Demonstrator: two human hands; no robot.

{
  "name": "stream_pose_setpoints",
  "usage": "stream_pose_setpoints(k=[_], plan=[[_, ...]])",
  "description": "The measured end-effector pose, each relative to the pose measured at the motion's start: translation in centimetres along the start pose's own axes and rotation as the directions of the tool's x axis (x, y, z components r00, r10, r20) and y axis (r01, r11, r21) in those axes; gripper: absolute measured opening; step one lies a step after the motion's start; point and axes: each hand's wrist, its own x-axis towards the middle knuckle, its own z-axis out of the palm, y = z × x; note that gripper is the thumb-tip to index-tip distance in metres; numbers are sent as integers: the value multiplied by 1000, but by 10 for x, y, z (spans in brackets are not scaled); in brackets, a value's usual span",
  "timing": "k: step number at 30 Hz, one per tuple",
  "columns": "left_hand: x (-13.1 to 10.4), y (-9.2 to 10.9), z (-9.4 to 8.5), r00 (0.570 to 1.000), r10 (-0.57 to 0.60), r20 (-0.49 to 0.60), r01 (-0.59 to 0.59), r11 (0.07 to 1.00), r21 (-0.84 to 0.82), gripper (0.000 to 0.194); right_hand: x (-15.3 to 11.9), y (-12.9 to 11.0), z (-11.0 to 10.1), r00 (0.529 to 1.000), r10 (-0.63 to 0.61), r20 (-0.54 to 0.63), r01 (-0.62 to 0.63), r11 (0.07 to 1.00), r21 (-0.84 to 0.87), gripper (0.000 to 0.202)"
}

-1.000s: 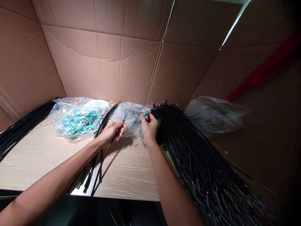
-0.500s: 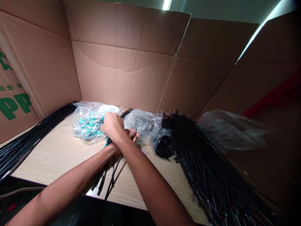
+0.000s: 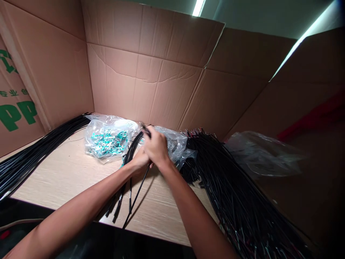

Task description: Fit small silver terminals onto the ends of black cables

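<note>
My right hand (image 3: 156, 145) is closed around a short dark thing (image 3: 146, 131) that sticks out above the thumb side; blur hides its kind. Just below and left of it is my left hand (image 3: 141, 158), closed and partly covered by the right. A single black cable (image 3: 142, 183) comes out under the hands and slants down to the table's front edge, apparently gripped in my left hand. Beneath my left wrist lies a small bunch of black cables (image 3: 131, 148), their lower ends near the front edge.
A clear bag of teal-and-silver small parts (image 3: 109, 144) lies left of my hands. Behind them is a bag of grey metal bits (image 3: 172, 144), with short black pieces (image 3: 188, 171) beside it. Large black cable bundles lie right (image 3: 229, 180) and left (image 3: 40, 147). Cardboard walls (image 3: 121, 82) enclose the table (image 3: 67, 172).
My right hand has moved right, from beside the teal parts' bag to over my left hand, and the dark thing now shows in it. My left hand has drawn back slightly left.
</note>
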Motion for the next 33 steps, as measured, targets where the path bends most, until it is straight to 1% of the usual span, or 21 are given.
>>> stream_pose_setpoints(k=[1, 2, 3, 4, 5, 6, 8, 10, 12, 15, 18, 22, 24, 25, 26, 28, 31, 33], plan=[[-1, 1, 0, 1000, -10, 29, 11, 1000, -25, 34, -3, 16, -11, 994, 46, -95, -42, 998, 35, 24], [-2, 2, 0, 998, -22, 64, 25, 998, -53, 34, -6, 33, -20, 976, 104, -190, -94, 993, 65, 26], [-3, 3, 0, 995, -33, 96, 41, 996, -81, 34, -9, 49, -26, 957, 152, -248, -128, 986, 110, 28], [-4, 5, 0, 991, -44, 128, 57, 993, -106, 35, -12, 64, -30, 945, 202, -258, -160, 971, 175, 29], [-6, 7, -1, 986, -52, 156, 72, 989, -127, 37, -16, 76, -31, 933, 268, -241, -203, 943, 263, 30], [-7, 9, -1, 981, -59, 186, 86, 987, -138, 39, -19, 86, -31, 923, 329, -199, -244, 901, 359, 32], [-9, 12, -2, 970, -64, 237, 96, 987, -130, 40, -26, 98, -27, 912, 406, -57, -321, 794, 516, 36], [-10, 14, -2, 960, -55, 275, 88, 990, -109, 40, -32, 100, -21, 907, 412, 82, -375, 703, 604, 38], [-10, 14, -2, 952, -42, 303, 73, 993, -95, 42, -35, 98, -18, 907, 394, 147, -389, 654, 649, 38], [-10, 15, -1, 948, -25, 318, 56, 994, -90, 45, -38, 95, -18, 910, 395, 125, -368, 632, 682, 35], [-11, 16, 0, 957, -22, 290, 43, 997, -65, 44, -40, 94, -20, 907, 408, 109, -368, 636, 679, 33], [-12, 17, 0, 986, -26, 163, 6, 992, 123, 44, -42, 91, -17, 910, 401, 107, -365, 650, 666, 31], [-13, 17, 1, 995, 11, 101, -32, 978, 204, 42, -42, 90, -14, 913, 402, 74, -347, 665, 661, 30], [-13, 17, 1, 996, 32, 78, -48, 975, 218, 40, -42, 90, -12, 912, 405, 61, -340, 667, 663, 30], [-13, 17, 1, 997, 39, 65, -52, 975, 216, 39, -42, 90, -11, 910, 411, 52, -338, 663, 668, 30], [-13, 19, 0, 997, 0, 74, -13, 985, 170, 39, -43, 91, -9, 903, 426, 50, -341, 644, 685, 32], [-12, 21, -1, 987, -85, 139, 89, 996, -22, 40, -43, 92, -9, 900, 432, 55, -342, 622, 704, 34], [-12, 21, -1, 980, -97, 173, 125, 980, -154, 39, -44, 92, -9, 901, 429, 68, -344, 609, 715, 36]])
